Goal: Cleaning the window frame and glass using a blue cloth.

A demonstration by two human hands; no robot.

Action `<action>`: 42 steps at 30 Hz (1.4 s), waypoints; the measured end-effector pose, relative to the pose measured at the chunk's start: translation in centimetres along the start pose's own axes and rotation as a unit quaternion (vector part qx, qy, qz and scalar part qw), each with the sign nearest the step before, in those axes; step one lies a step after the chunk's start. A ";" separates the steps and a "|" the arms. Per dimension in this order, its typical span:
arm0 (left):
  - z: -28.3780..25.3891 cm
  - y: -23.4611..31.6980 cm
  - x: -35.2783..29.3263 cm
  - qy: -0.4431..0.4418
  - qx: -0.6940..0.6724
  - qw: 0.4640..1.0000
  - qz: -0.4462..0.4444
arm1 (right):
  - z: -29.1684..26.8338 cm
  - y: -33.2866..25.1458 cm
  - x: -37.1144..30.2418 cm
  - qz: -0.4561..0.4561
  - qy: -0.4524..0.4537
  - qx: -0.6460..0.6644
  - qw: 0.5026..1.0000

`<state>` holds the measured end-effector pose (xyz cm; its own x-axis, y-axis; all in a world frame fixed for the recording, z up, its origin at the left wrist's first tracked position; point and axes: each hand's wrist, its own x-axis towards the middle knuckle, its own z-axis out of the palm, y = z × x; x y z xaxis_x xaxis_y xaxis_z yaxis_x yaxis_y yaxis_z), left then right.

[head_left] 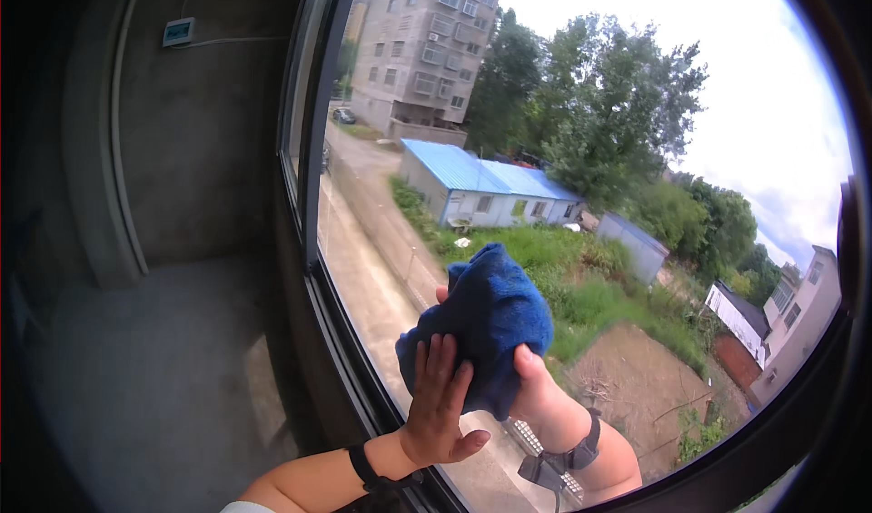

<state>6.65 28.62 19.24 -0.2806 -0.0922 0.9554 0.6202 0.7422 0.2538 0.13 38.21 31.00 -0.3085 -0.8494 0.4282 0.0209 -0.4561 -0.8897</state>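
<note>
A bunched blue cloth (490,322) is held up in front of the window view, near the middle of the picture. My right hand (542,395) grips it from the right side, with the thumb on the near face and most of the fingers hidden behind it. A fingertip shows past the cloth's left edge. Flat against the cloth's lower left lies my left hand (440,408), its fingers stretched out and its thumb apart. Dark bands circle both wrists, and a small dark fitting hangs at the right one.
A dark window frame (341,331) runs down beside my left arm and curves along the right. Left of it are a bare grey wall (213,149), a wall-mounted panel (179,32) and a grey floor (154,358). Outside, blue-roofed sheds (481,175), trees and buildings appear.
</note>
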 end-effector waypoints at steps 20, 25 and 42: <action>0.0 -0.2 0.0 0.007 -0.004 1.000 0.010 | -1.1 5.7 -0.9 0.115 0.059 -0.016 0.992; -0.1 0.4 0.3 0.017 0.000 1.000 0.001 | 1.2 -2.5 -2.1 -0.171 0.005 -0.046 0.984; 0.2 0.7 0.4 -0.001 -0.013 1.000 0.008 | -3.9 9.3 -4.1 -0.022 0.072 -0.094 0.993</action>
<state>6.84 29.17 19.75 -0.2708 -0.0792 0.9594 0.6441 0.7258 0.2417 -2.07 38.50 20.37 -0.4385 -0.7762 0.4530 -0.1705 -0.4230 -0.8899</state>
